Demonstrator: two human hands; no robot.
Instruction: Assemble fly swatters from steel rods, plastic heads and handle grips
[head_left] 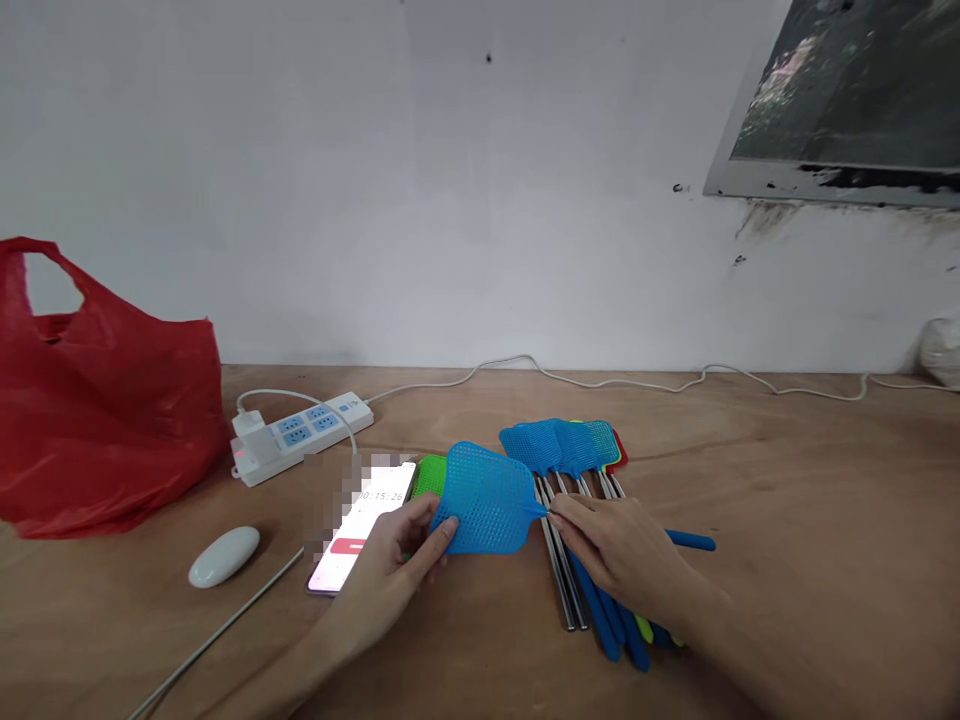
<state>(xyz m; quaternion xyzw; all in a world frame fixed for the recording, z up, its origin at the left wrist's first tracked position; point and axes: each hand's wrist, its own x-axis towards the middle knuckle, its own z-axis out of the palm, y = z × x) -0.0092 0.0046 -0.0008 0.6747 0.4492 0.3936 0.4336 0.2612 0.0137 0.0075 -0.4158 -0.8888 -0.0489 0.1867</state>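
A blue fly swatter (487,497) lies sideways on the wooden table (787,520), its mesh head between my hands. My left hand (397,565) pinches the left edge of the head with thumb and fingers. My right hand (622,550) grips the neck where the head meets the shaft, its fingers closed. A green swatter head (430,475) peeks out behind the blue one. Under my right hand lies a row of several more swatters (570,447) with blue, green and red heads, metal shafts and blue or yellow-green handles (600,615).
A phone (360,535) with a lit timer screen lies left of my left hand. Further left are a white oval object (223,556), a white power strip (300,435) with cables, and a red plastic bag (97,400). A white wall rises behind.
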